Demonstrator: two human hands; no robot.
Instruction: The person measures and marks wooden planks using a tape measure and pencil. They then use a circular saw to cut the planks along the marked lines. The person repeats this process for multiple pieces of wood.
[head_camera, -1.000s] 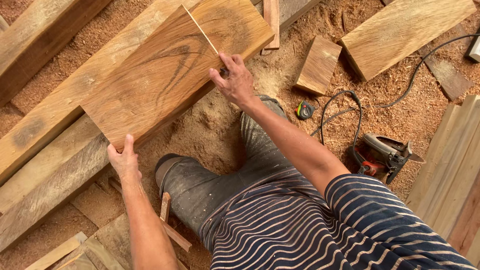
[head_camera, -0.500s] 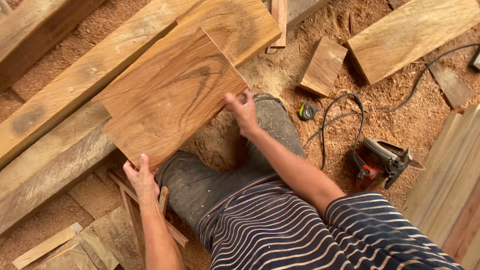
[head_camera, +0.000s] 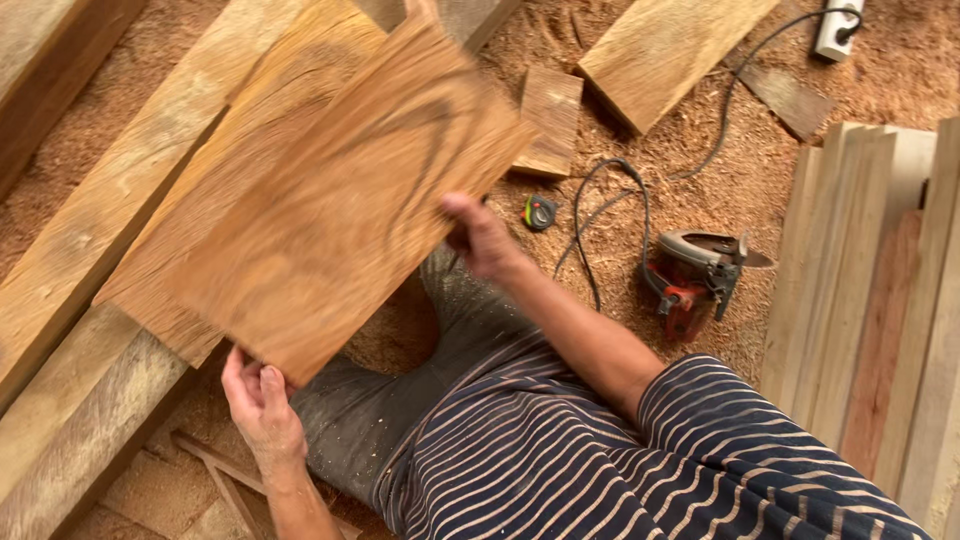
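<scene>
I hold a flat rectangular wooden board with dark grain, lifted off the planks and tilted toward me. My left hand grips its near lower corner. My right hand grips its right edge. The board is blurred from motion. My knee in grey trousers sits under it, and my striped sleeve runs to the lower right.
Long planks lie at the left on sawdust. A small offcut and a wider board lie beyond. A tape measure, a red circular saw with cable, a power strip and stacked planks are at right.
The board has come up off the long planks and swung toward me. Both hands moved with it, the left sliding to its near corner, the right staying on its right edge.
</scene>
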